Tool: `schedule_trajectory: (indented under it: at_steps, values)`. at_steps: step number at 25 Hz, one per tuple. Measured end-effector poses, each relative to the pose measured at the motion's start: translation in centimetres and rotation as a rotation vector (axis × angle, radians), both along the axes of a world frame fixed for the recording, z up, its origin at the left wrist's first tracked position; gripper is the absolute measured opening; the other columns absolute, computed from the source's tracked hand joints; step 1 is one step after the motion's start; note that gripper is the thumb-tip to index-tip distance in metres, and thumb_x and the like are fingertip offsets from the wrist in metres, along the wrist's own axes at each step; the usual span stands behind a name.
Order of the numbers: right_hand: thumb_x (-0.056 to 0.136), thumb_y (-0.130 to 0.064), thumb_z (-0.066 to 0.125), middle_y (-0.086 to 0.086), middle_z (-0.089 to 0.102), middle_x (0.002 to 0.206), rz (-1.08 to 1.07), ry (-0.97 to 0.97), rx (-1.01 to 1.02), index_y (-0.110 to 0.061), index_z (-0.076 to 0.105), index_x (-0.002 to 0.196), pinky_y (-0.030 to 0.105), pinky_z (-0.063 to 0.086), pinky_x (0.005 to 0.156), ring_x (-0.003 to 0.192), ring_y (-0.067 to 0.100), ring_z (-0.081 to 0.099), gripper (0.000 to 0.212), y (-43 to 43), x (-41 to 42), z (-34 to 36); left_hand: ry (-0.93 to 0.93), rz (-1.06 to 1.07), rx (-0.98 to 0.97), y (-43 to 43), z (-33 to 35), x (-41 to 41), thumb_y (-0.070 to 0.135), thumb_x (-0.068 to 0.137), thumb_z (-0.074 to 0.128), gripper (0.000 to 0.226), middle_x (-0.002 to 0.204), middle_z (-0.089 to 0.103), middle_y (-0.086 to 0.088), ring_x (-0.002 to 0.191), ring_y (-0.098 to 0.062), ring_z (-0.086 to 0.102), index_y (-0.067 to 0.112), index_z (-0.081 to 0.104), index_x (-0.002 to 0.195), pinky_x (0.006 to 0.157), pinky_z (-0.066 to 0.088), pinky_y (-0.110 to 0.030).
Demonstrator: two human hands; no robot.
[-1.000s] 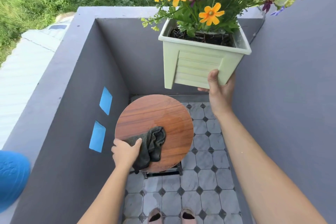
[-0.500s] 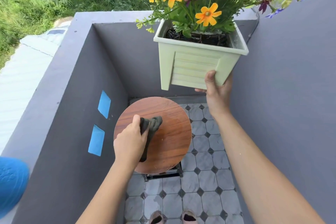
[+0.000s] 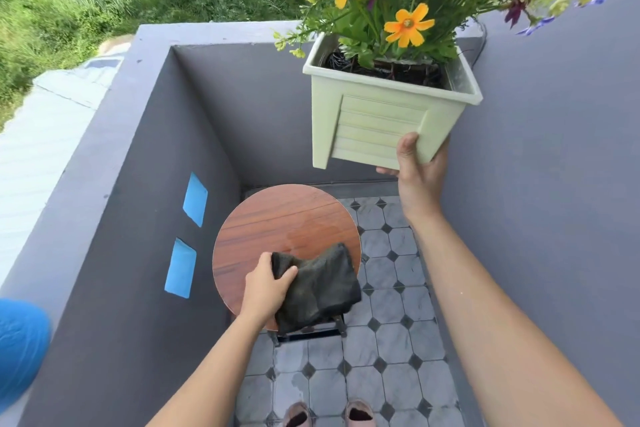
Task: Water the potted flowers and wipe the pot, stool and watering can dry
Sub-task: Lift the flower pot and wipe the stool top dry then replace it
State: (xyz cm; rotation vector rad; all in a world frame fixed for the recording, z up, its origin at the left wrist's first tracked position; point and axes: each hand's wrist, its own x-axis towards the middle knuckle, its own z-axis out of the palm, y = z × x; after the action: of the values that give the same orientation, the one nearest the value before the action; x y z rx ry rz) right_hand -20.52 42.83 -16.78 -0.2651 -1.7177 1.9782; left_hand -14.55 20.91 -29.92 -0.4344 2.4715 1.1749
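A pale green square pot full of orange, pink and purple flowers hangs in the air above and to the right of the stool. My right hand grips its lower right corner, thumb on the front face. The round wooden stool top stands below on the tiled floor, with a faint wet sheen near its middle. My left hand grips a dark grey cloth at the stool's near right edge; part of the cloth hangs over the rim.
Grey balcony walls close in on the left, back and right, the left one bearing two blue patches. A blue rounded object sits on the left ledge. Grey tiled floor lies below, my shoes at the bottom.
My left hand has dragged the cloth from the stool's middle back to its near right edge. The pot stays held up in my right hand, hardly shifted.
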Motion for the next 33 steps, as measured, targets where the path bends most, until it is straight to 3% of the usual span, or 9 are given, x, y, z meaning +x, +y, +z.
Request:
schedule_trajectory:
  at_steps: [3,6,8,10,12,20,23,27,33]
  values:
    - [0.059,-0.075,0.065,-0.007,0.058,0.111,-0.005,0.004,0.006,-0.003,0.033,0.136,0.024,0.057,0.052,0.095,0.008,0.068,0.111,0.5,0.1,-0.2,0.266,-0.059,-0.382,-1.3,-1.7,1.7,0.027,0.086,0.062,0.045,0.123,0.056,-0.014,0.110,-0.035,0.051,0.007,0.049,0.125,0.089,0.045,-0.043]
    - [0.058,-0.076,0.064,-0.007,0.058,0.111,0.002,-0.002,0.006,-0.003,0.035,0.135,0.025,0.058,0.052,0.096,0.010,0.067,0.110,0.8,0.0,-0.1,0.677,-0.604,-0.288,-0.3,-1.3,1.4,0.028,0.095,0.043,0.031,0.123,0.063,-0.008,0.115,-0.028,0.057,0.009,0.062,0.110,0.092,0.050,-0.042]
    - [0.059,-0.076,0.065,-0.007,0.058,0.111,0.008,-0.001,0.011,-0.011,0.039,0.128,0.025,0.058,0.052,0.096,0.009,0.068,0.099,1.0,-0.1,-0.3,0.656,-1.051,-0.286,1.0,-1.9,0.2,0.036,0.099,0.024,0.047,0.140,0.053,-0.001,0.134,-0.023,0.044,0.015,0.057,0.124,0.107,0.040,-0.045]
    - [0.059,-0.075,0.065,-0.009,0.058,0.110,0.016,0.014,0.021,-0.024,0.042,0.120,0.024,0.057,0.052,0.095,0.007,0.068,0.083,1.5,-0.2,-0.6,0.523,-1.200,-0.389,1.6,-3.6,-0.8,0.049,0.095,0.009,0.061,0.155,0.021,0.008,0.147,-0.016,0.002,0.024,0.028,0.147,0.120,0.010,-0.041]
    - [0.059,-0.075,0.065,-0.009,0.059,0.110,0.028,0.024,0.019,-0.029,0.042,0.116,0.024,0.057,0.052,0.097,0.011,0.068,0.076,2.0,-0.5,-1.0,0.495,-1.199,-0.495,1.8,-5.7,-0.8,0.055,0.096,0.011,0.059,0.156,0.018,0.009,0.145,-0.011,-0.016,0.029,0.011,0.149,0.117,0.001,-0.043]
    - [0.065,-0.071,0.064,0.003,0.060,0.112,0.053,0.016,0.019,-0.001,0.038,0.129,0.026,0.058,0.054,0.105,0.031,0.065,0.098,2.9,-1.7,-2.8,0.571,-1.257,-0.518,1.8,-6.7,0.6,0.047,0.098,0.017,0.051,0.149,0.031,0.018,0.145,-0.014,0.012,0.038,0.008,0.147,0.108,0.011,-0.042]
    - [0.063,-0.073,0.064,-0.002,0.059,0.110,0.046,-0.002,0.020,-0.001,0.038,0.128,0.024,0.057,0.052,0.096,0.013,0.068,0.100,2.5,-1.9,-2.9,0.434,-1.053,-0.520,5.4,-5.8,0.0,0.046,0.098,0.011,0.050,0.149,0.036,0.016,0.142,-0.010,0.016,0.035,0.022,0.146,0.108,0.017,-0.041]
    - [0.062,-0.075,0.064,-0.003,0.059,0.106,0.044,-0.005,0.028,-0.010,0.040,0.122,0.024,0.057,0.051,0.089,0.010,0.068,0.092,2.3,-2.4,-3.2,0.286,-0.837,-0.441,9.3,-5.3,-2.0,0.049,0.089,0.000,0.063,0.155,-0.011,0.020,0.135,-0.006,-0.026,0.034,0.000,0.150,0.116,-0.007,-0.043]
    - [0.062,-0.075,0.064,-0.004,0.060,0.104,0.030,0.014,0.041,-0.014,0.044,0.117,0.024,0.057,0.051,0.089,0.011,0.068,0.084,2.6,-2.3,-3.5,0.213,-0.427,-0.459,10.9,-5.5,-3.1,0.046,0.090,0.003,0.063,0.157,-0.008,0.017,0.143,-0.007,-0.018,0.029,-0.001,0.151,0.117,-0.003,-0.043]
